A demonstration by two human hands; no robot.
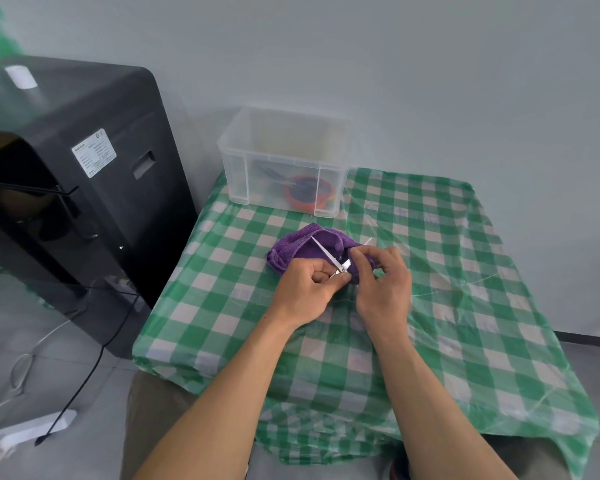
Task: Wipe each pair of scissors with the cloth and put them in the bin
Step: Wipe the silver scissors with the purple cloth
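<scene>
Over the middle of a glossy green-checked table cover, a left hand grips small steel scissors by the handles, blades spread. The right hand pinches a purple terry cloth around one blade. The translucent plastic bin sits at the far edge, well apart from the hands.

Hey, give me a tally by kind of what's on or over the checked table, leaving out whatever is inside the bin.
Purple cloth: 1
Small silver scissors: 1, gripped by the left hand
Clear plastic bin: 1
Total: 3
</scene>
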